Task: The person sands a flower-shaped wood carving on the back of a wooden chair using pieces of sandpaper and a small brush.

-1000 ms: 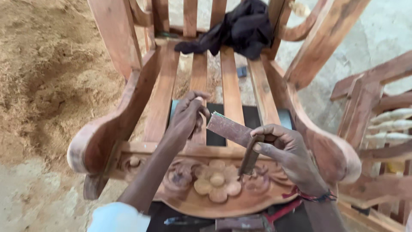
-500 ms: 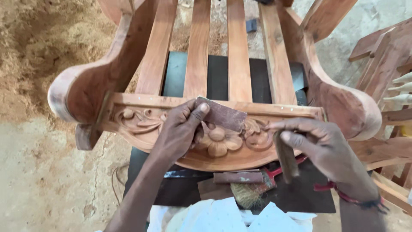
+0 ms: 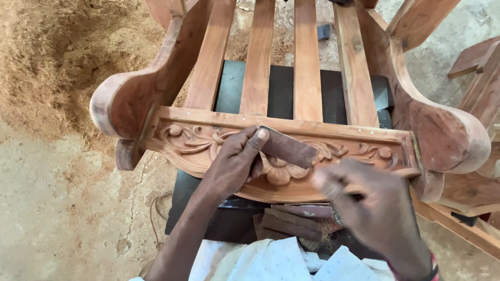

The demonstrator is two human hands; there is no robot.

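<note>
Risk first. My left hand (image 3: 237, 161) presses a folded brown piece of sandpaper (image 3: 286, 148) against the carved front rail (image 3: 208, 143) of the wooden chair (image 3: 307, 78), over the flower carving (image 3: 281, 171) at the rail's middle. In my judgement the main hazard is flattening the fine petal edges: the sheet is held stiff and broad, and a hard stroke could round off crisp detail or skid onto the scrollwork beside it. The paper is pinned only by thumb and fingertips, so it could slip free toward the rail's lower edge. Fingertips sit close to the abrasive and could get scuffed.

Pose. My left forearm comes up from the bottom edge of the view, wrist bent, fingers curled and closed on the sandpaper's left end, thumb on top.

My right hand (image 3: 375, 213) is blurred, hanging just below the rail's right half, apart from the left. It seems closed round something thin and dark, but I cannot tell what. Loose scraps of sandpaper (image 3: 291, 221) lie under the rail, near my lap.
</note>
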